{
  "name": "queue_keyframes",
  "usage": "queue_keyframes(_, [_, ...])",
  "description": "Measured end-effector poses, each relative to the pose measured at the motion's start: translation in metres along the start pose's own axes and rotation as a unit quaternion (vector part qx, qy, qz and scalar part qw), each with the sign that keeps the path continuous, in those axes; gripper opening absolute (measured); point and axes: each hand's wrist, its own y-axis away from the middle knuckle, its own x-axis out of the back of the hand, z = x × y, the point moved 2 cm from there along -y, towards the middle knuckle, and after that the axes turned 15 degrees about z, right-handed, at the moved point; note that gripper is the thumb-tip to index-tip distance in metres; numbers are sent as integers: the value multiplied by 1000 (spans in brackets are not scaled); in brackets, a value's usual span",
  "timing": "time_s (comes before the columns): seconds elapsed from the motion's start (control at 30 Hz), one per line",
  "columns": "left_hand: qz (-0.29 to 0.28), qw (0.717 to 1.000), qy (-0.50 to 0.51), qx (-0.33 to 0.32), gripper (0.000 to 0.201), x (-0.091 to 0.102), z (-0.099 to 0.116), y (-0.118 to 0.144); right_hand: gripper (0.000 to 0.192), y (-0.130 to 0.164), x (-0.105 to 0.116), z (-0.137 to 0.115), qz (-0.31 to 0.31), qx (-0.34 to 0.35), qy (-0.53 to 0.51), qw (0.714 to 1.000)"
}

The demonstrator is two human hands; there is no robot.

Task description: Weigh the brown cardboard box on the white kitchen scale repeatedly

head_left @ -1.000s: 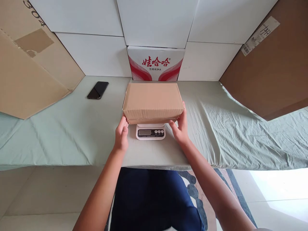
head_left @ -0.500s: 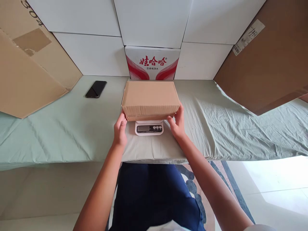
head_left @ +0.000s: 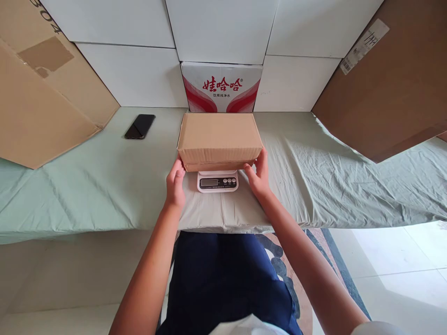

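A closed brown cardboard box [head_left: 220,132] rests on or just over a small white digital kitchen scale [head_left: 218,188]. Only the scale's front, with its display and round buttons, shows; the box hides its platform. My left hand [head_left: 176,184] grips the box's near left corner, its thumb at the front and its other fingers partly hidden behind the side. At the near right corner my right hand [head_left: 259,174] holds the box, thumb on the front face and fingers along the side. No digits are readable on the display.
A black phone [head_left: 140,126] lies left on the pale green cloth [head_left: 104,186]. A white and red carton [head_left: 222,88] stands behind the box. Large cardboard panels flank the table, one on the left [head_left: 52,102] and one on the right [head_left: 391,88].
The view has shifted slightly, so everything sits a little higher in the picture. Both hands stay on the box, with no clear movement of it against the scale.
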Motion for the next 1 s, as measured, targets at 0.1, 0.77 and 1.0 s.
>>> queue_keyframes(0.1, [3,1000,4,5,77,1,-1,0,69,2,3,0,-5,-9,11,1000])
queue_keyframes(0.77, [80,996,28,13,85,6,-19,-20,45,-9,10,15,140,-153,-32,978])
queue_keyframes(1.0, [82,996,5,20,88,7,-21,-21,40,-15,7,31,141,-202,-72,967])
